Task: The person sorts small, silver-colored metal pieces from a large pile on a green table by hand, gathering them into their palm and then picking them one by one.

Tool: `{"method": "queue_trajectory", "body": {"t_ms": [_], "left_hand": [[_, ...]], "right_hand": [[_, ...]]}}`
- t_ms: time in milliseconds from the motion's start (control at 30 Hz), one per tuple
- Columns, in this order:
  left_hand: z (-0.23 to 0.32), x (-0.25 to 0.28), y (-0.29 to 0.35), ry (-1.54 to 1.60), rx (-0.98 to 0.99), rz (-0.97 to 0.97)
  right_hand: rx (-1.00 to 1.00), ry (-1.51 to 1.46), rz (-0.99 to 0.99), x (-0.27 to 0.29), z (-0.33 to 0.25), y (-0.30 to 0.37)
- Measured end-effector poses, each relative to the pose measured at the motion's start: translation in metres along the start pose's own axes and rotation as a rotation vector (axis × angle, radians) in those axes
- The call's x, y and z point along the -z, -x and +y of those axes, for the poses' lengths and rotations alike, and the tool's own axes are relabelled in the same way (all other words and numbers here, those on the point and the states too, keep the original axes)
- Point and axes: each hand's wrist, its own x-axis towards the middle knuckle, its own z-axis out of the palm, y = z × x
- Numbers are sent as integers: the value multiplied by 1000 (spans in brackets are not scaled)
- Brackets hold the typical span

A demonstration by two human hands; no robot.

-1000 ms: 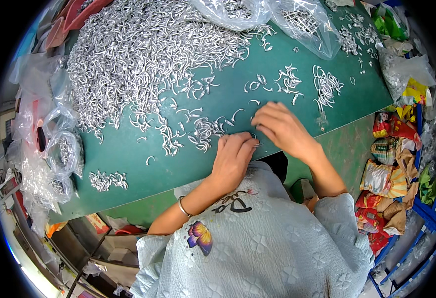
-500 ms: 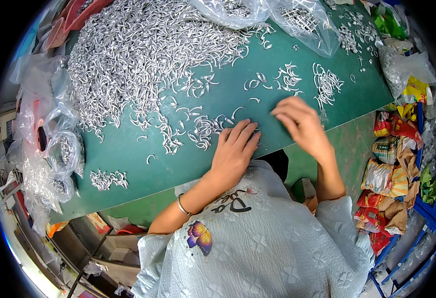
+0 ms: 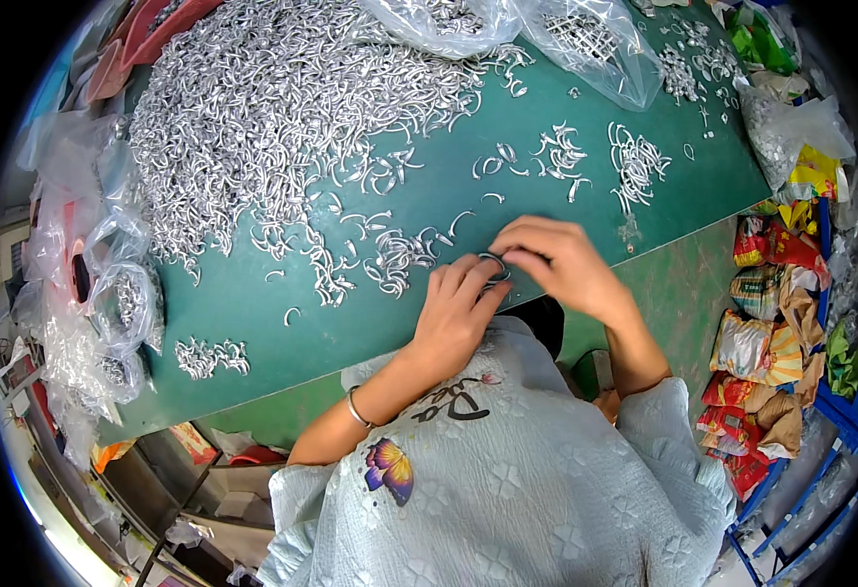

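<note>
Close to the table's front edge, my two hands meet over a small curved silver metal piece (image 3: 492, 260). My left hand (image 3: 456, 308) holds it at the fingertips, its fingers bent downward. The thumb and fingers of my right hand (image 3: 563, 264) pinch the same piece from the right; part of it is hidden. A second silver curve shows by my left thumb, too small to make out well. Just left of my left hand lies a small cluster of curved silver pieces (image 3: 395, 259). A huge pile of similar pieces (image 3: 253, 117) spreads over the far left.
On the green table (image 3: 546, 220) lie smaller groups of curved pieces (image 3: 636, 161) at the right and a little heap (image 3: 212, 357) at the near left. Clear plastic bags (image 3: 595, 49) rest at the back. More bags (image 3: 126, 284) hang at the left edge. Packets (image 3: 756, 347) fill a blue rack.
My right hand has moved left and down to my left hand and now pinches the curved piece there. My left hand has stayed nearly in place.
</note>
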Motion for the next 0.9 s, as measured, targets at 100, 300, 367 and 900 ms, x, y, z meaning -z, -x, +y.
{"method": "queue_trajectory", "body": {"t_ms": [100,300,367,900], "left_hand": [[4,5,-11,-47,6,-8],[2,1,-6,-7,8,-68],[1,-1,-3,22,10,-51],[-2,-2,0,20,14,0]], "right_hand": [[-164,217,362,21,7,-1],[-137,655,372,35,22,2],[-151,626,367,32,19,0],[-164,757,476,54,28,0]]}}
